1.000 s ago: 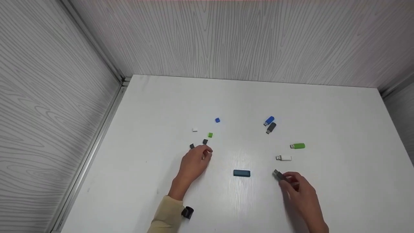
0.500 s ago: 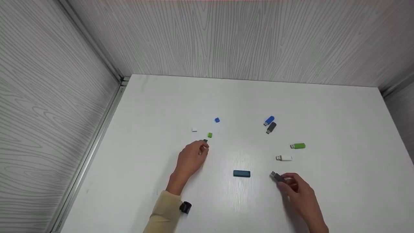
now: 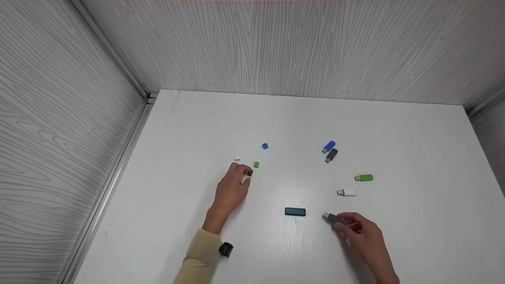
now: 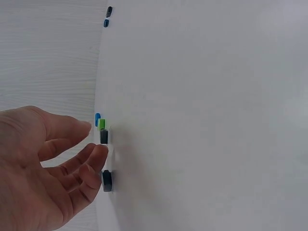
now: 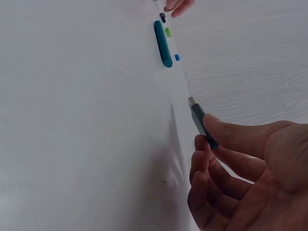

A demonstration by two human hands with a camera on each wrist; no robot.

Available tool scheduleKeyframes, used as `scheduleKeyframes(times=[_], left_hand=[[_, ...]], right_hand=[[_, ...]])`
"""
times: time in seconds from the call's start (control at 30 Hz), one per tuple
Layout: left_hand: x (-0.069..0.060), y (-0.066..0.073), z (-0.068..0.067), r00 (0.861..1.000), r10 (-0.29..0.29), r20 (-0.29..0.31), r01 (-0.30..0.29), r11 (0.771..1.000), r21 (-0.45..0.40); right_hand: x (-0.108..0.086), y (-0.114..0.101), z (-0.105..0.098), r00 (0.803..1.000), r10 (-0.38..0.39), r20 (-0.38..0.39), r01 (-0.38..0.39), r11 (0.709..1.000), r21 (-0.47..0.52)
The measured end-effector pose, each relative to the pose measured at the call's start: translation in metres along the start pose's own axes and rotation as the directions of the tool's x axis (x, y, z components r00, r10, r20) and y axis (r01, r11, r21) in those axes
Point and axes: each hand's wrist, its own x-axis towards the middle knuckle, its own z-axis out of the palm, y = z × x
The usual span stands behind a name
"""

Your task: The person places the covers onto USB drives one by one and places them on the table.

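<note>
Your left hand has thumb and fingers parted and holds nothing. The small dark cap lies at its fingertips, near the middle of the head view; whether they touch it, you cannot tell. Bring the thumb in low and pinch the cap by opposite sides, lightly, since something this small may skid on the smooth table. Watch the green cap just beyond, so you don't nudge it, and the second dark cap, low in the left wrist view, close by your lower fingers.

At lower right in the head view, your right hand pinches the dark USB stick between thumb and fingers, metal plug bare and toward frame left. Hold it steady there, beside the teal stick.
</note>
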Motion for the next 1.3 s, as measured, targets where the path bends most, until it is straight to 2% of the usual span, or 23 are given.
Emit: scheduleKeyframes(times=[0.37,0.7,0.83,1.3], left_hand=[[0.005,0.003,-0.007,0.999,0.054,0.005,-0.054,0.992,0.118],[0.01,-0.001,-0.002,0.998,0.049,0.025,-0.053,0.983,0.178],[0.011,-0.001,0.0,0.998,0.058,0.015,-0.06,0.976,0.211],[0.005,0.002,0.008,0.995,0.102,-0.02,-0.094,0.967,0.237]], right_hand=[[0.0,0.001,-0.001,0.999,0.015,-0.04,-0.012,0.997,0.075],[0.0,0.003,0.001,0.998,0.017,-0.053,-0.01,0.993,0.12],[0.001,0.004,0.001,0.998,0.024,-0.061,-0.015,0.989,0.144],[-0.002,0.005,0.0,0.997,-0.003,-0.072,0.013,0.99,0.141]])
